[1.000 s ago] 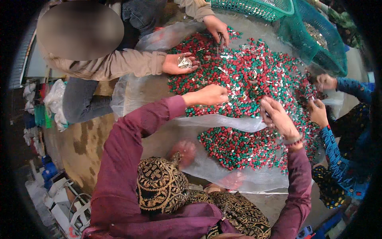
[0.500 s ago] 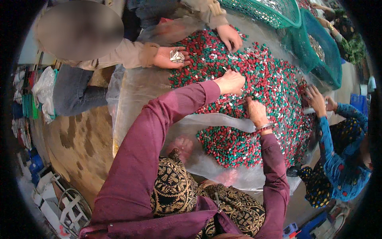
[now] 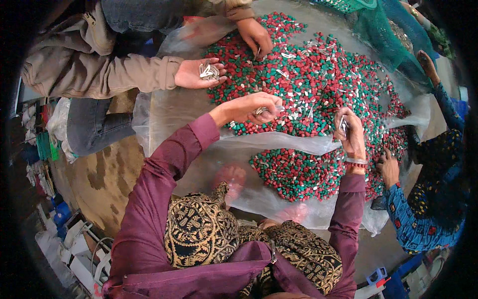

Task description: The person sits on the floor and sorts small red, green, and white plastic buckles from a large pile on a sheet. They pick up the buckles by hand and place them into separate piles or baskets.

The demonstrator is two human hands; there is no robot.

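Observation:
A wide spread of small red, green and whitish stone-like pieces [image 3: 303, 74] covers the clear plastic sheet, with slim silvery-white pieces scattered among them. My left hand [image 3: 256, 107] is curled above the near left part of the pile, closed around several small pale metallic-looking pieces. Farther right, my right hand [image 3: 352, 132] is raised over the pile, its fingers folded on slim silvery pieces [image 3: 343, 125]. Exactly what these pieces are, I cannot make out. A fold of the clear sheet [image 3: 294, 140] runs between the main pile and a smaller heap [image 3: 294, 174] near my feet.
Across from me, a person's open palm [image 3: 196, 74] holds pale slim pieces; their other hand [image 3: 255, 37] picks at the pile. On the right, a person in a blue patterned sleeve [image 3: 406, 214] reaches in. A green mesh [image 3: 381, 32] and a green basket [image 3: 348, 4] stand beyond.
My hands have moved apart and lifted off the pile, left hand leftward, right hand rightward. Pieces now show in both. The person on the right has spread their hands apart.

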